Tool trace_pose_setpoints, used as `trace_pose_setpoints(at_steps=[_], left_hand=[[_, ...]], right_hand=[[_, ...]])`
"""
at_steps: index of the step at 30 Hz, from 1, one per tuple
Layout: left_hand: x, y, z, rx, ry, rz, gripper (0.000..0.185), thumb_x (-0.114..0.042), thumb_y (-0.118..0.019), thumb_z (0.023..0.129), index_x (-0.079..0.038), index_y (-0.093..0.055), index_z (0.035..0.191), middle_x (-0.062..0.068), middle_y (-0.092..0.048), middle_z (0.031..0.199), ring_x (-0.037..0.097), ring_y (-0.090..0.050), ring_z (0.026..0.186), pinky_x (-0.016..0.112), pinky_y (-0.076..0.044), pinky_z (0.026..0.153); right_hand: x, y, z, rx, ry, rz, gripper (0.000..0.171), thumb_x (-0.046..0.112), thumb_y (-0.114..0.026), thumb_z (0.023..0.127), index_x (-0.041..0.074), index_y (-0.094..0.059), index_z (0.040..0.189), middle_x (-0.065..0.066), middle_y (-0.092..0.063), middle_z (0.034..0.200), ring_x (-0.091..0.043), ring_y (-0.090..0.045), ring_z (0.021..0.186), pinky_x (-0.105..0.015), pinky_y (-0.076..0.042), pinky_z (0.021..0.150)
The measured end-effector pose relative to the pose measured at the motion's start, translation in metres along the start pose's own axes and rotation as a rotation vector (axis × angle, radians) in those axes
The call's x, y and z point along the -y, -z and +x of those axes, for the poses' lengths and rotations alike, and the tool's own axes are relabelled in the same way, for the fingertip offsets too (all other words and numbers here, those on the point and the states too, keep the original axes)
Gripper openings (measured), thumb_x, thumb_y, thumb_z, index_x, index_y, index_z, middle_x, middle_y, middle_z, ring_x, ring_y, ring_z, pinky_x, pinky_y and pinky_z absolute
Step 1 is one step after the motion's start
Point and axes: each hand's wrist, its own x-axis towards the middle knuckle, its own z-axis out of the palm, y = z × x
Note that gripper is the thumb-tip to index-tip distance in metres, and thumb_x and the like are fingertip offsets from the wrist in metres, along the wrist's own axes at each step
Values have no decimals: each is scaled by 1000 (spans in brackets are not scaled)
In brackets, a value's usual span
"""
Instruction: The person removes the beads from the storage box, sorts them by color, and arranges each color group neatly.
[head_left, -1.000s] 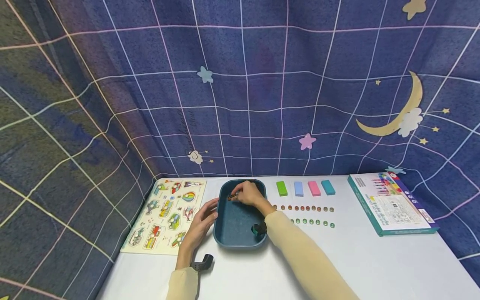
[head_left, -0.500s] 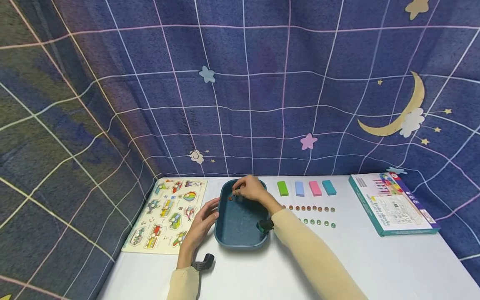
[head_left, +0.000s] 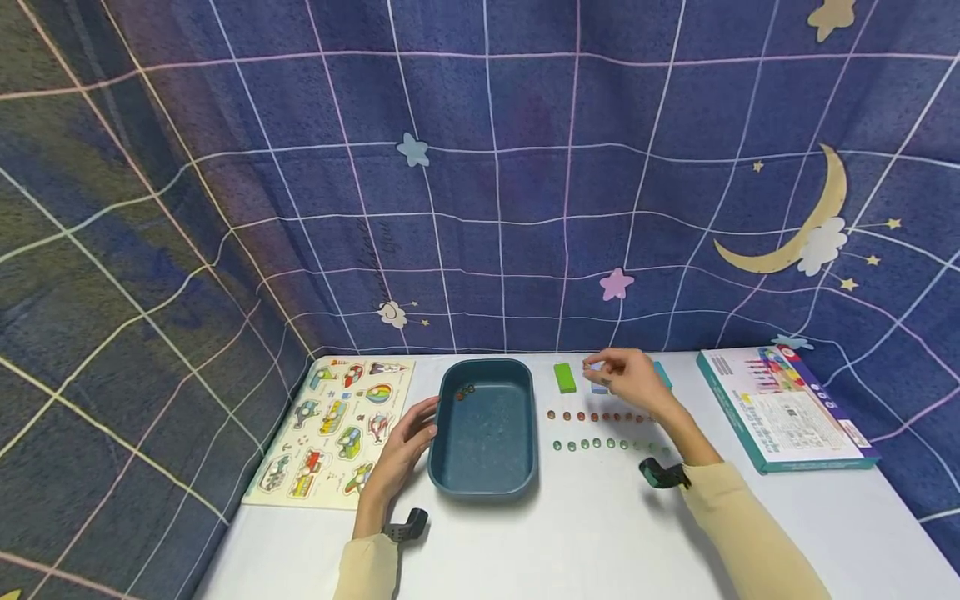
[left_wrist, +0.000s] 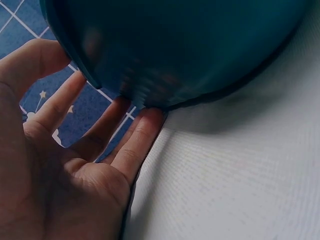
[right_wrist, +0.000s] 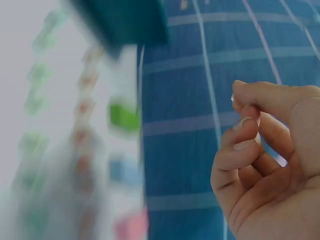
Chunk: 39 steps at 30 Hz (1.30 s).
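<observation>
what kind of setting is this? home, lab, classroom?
Likely a staged tabletop set for children's play or sorting, not a lived-in room: a star-and-moon cloth backdrop, a white table, a vehicle peg puzzle and rows of small beads.

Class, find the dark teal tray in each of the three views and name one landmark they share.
Head: tray centre of table.
Left wrist: tray fills the top, left hand touching its rim.
Right wrist: tray blurred, top left.
Shared landmark: white table.
</observation>
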Motion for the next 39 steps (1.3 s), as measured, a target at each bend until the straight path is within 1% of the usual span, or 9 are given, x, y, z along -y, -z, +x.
trace_pose_setpoints(at_steps=[4, 8, 12, 16, 20, 30, 34, 36, 39], left_hand=[[1, 0, 0, -15, 2, 7, 56, -18, -62, 106, -17, -46, 159, 14, -44, 166, 29, -46, 148, 36, -47, 121], [0, 0, 1, -9, -2, 5, 56, -18, -62, 105, -17, -46, 159, 14, -43, 166, 31, -45, 150, 43, -44, 124], [-1, 0, 1, -4, -8, -1, 56, -17, -61, 105, -16, -45, 159, 15, -42, 167, 36, -42, 152, 45, -42, 125], [-3, 1, 1, -11, -14, -7, 56, -16, -61, 105, -15, -45, 159, 16, -43, 166, 37, -41, 152, 38, -45, 122], [-5, 0, 1, -15, -17, -7, 56, -16, -61, 105, -14, -46, 159, 16, -43, 166, 37, -41, 153, 33, -47, 120], [-2, -1, 1, -4, -21, -10, 57, -15, -60, 105, -11, -43, 160, 18, -41, 167, 36, -41, 152, 28, -48, 117], [-2, -2, 0, -2, -21, -18, 57, -14, -60, 105, -11, -44, 160, 19, -41, 167, 34, -42, 151, 24, -49, 114], [-2, -2, 0, -5, -20, -21, 57, -14, -60, 105, -11, -44, 159, 18, -41, 166, 32, -44, 149, 22, -50, 112], [-1, -2, 0, -10, -19, -26, 56, -14, -60, 105, -11, -44, 159, 18, -42, 166, 27, -46, 146, 20, -51, 111]], right_hand=[[-42, 30, -33, -59, -60, -47, 27, 19, -77, 97, -1, -77, 116, -2, -62, 72, -5, -45, 56, -24, -38, 49], [-78, 49, -61, -95, -95, -119, 23, 14, -75, 97, -2, -77, 113, -2, -61, 69, -3, -43, 55, -23, -36, 51], [-100, 57, -80, -89, -133, -210, 21, 14, -74, 97, 0, -78, 111, 1, -58, 67, -5, -42, 58, -24, -35, 56], [-110, 58, -88, -71, -158, -248, 19, 14, -74, 96, 2, -79, 111, 2, -56, 68, -7, -42, 60, -25, -34, 58], [-113, 57, -87, -82, -150, -262, 17, 12, -74, 96, 3, -79, 109, 2, -57, 68, -7, -43, 61, -24, -34, 59], [-108, 61, -86, -62, -138, -259, 21, 13, -76, 94, 2, -79, 112, 1, -57, 69, -6, -42, 60, -24, -34, 57], [-91, 63, -75, -84, -118, -211, 23, 14, -76, 95, 1, -78, 114, -3, -61, 70, -5, -42, 58, -24, -35, 52], [-77, 62, -63, -100, -102, -175, 22, 12, -74, 96, 0, -78, 114, -5, -63, 71, -5, -42, 56, -24, -35, 49], [-50, 52, -41, -119, -74, -134, 22, 15, -75, 98, 1, -78, 115, -4, -61, 71, -7, -44, 58, -25, -36, 50]])
